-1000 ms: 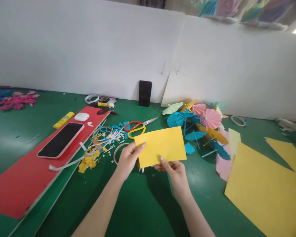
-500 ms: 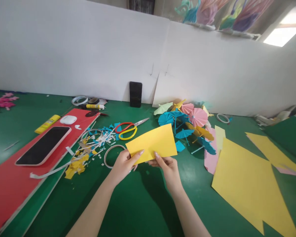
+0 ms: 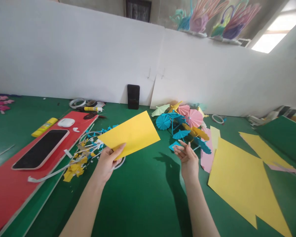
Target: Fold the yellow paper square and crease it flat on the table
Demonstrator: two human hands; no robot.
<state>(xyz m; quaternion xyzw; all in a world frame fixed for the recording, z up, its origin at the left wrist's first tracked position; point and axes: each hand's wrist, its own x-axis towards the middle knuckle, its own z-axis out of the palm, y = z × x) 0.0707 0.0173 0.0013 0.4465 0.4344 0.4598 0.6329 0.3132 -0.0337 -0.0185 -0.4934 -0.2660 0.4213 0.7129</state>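
Note:
My left hand (image 3: 108, 160) pinches the near edge of a small yellow paper rectangle (image 3: 130, 133) and holds it tilted above the green table (image 3: 143, 197). The paper hides the scissors seen earlier. My right hand (image 3: 187, 158) is off the paper, palm up with fingers loosely spread, holding nothing. It hovers near a pile of small paper umbrellas (image 3: 182, 120) in blue, pink and yellow.
A red board (image 3: 17, 184) at left carries a phone (image 3: 40, 148) and a white earbud case (image 3: 66, 122). Paper scraps (image 3: 86, 148), a yellow glue stick (image 3: 44, 126), tape rolls (image 3: 77, 102) and a black phone (image 3: 133, 96) leaning on the white wall lie behind. Large yellow sheets (image 3: 241, 177) lie at right.
My right hand has let go of the yellow paper and drawn away to the right. My left hand has swung the paper up and to the left, over the scissors.

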